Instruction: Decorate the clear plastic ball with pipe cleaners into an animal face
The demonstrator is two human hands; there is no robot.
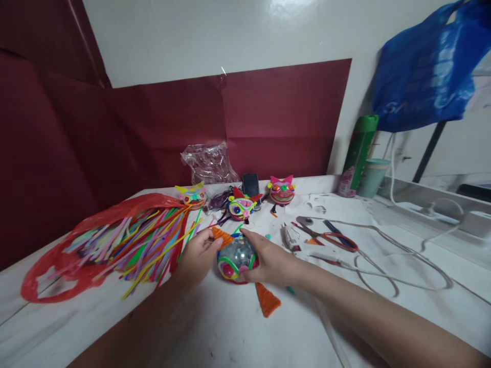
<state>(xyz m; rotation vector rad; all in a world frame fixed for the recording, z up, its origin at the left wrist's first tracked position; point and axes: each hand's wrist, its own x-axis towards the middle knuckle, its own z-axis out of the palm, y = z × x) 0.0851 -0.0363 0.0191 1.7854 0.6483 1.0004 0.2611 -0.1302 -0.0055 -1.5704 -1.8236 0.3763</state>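
Observation:
A clear round ball (238,255) decorated with coloured pipe cleaners and pink eyes sits low over the white table. My right hand (268,258) is closed around its right side, thumb near the front and fingers at the top. At the ball's upper left, my left hand (201,255) pinches an orange fuzzy triangle (222,236) between thumb and fingers. The triangle's inner end meets the ball's top edge; whether it is attached I cannot tell. A second orange fuzzy triangle (267,300) lies on the table just below my right hand.
Several finished animal heads, one red-eared (241,207) and one pink (282,190), stand behind. Colourful pipe cleaners (149,245) spill from a red bag (42,276) on the left. At right lie a glue gun (326,254), scissors (337,239), a white cable (418,260) and a green can (358,153).

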